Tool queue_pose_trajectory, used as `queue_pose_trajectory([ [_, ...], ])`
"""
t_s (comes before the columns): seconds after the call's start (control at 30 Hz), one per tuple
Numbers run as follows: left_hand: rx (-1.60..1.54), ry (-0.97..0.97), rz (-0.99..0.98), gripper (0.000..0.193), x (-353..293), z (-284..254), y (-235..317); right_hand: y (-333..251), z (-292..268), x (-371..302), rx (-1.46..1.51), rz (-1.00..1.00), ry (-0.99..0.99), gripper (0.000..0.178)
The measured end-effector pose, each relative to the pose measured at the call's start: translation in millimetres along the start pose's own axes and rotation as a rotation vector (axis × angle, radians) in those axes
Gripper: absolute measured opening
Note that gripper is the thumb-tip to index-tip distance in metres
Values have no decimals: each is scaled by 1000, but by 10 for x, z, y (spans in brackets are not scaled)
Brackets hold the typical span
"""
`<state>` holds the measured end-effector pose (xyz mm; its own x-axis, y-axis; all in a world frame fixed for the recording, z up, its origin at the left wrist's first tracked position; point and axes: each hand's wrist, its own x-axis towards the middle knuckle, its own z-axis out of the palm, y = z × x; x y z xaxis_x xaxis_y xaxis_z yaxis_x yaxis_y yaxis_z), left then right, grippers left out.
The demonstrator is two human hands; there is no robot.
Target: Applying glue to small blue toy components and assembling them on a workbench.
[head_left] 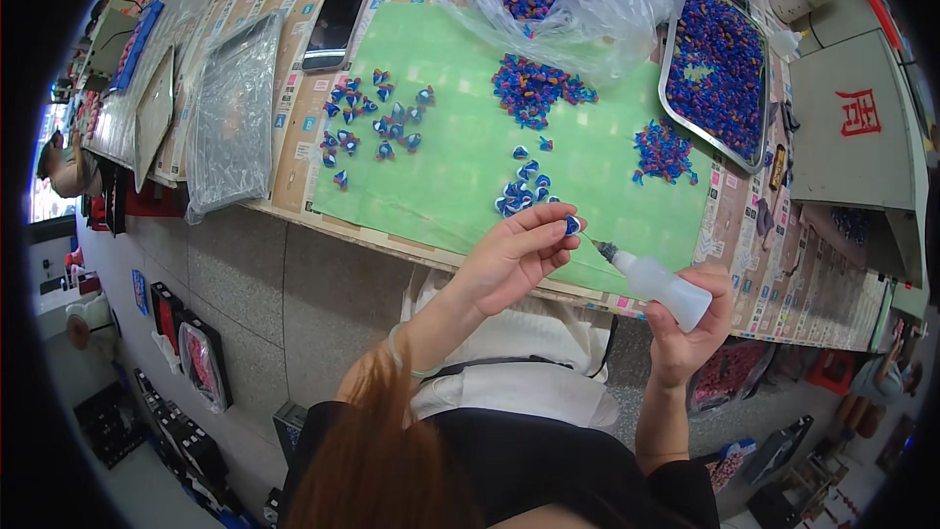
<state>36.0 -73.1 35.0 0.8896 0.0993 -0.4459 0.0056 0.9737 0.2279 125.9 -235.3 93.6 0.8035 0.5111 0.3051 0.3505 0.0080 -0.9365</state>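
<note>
Between the thumb and fingertips of my left hand [519,253] is a small blue and white cap-shaped piece [573,225]. My right hand [693,325] is closed around a white squeeze bottle [668,288], tilted so its dark nozzle and thin needle point at that piece. Whether the needle touches it I cannot tell. Just beyond my left hand, several similar blue and white pieces [524,194] lie on a green mat [441,206]. Farther left on the mat are several pieces with coloured parts attached [385,127].
Loose blue, red and orange parts [534,88] form a heap at mid-mat, with a smaller pile [664,152] to the right. A metal tray [669,88] of such parts, a plastic bag [607,29], a phone [337,24] and a plastic-wrapped tray [235,118] surround them. A grey box [847,127] stands right.
</note>
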Motion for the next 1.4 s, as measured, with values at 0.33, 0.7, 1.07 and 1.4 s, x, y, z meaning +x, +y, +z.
queue_pose_trajectory([
  [0.33, 52, 4, 12, 19, 5, -9, -12, 16, 18, 1, -13, 73, 13, 37],
  [0.7, 93, 9, 35, 20, 2, 8, -18, 64, -78, -5, 28, 104, 11, 31],
  [1.07, 84, 81, 99, 18, 86, -108, 69, 1095, -951, 190, -18, 275, 534, 32],
  [1.4, 121, 54, 89, 20, 94, -104, 52, 794, -207, 456, -741, -240, -106, 10],
])
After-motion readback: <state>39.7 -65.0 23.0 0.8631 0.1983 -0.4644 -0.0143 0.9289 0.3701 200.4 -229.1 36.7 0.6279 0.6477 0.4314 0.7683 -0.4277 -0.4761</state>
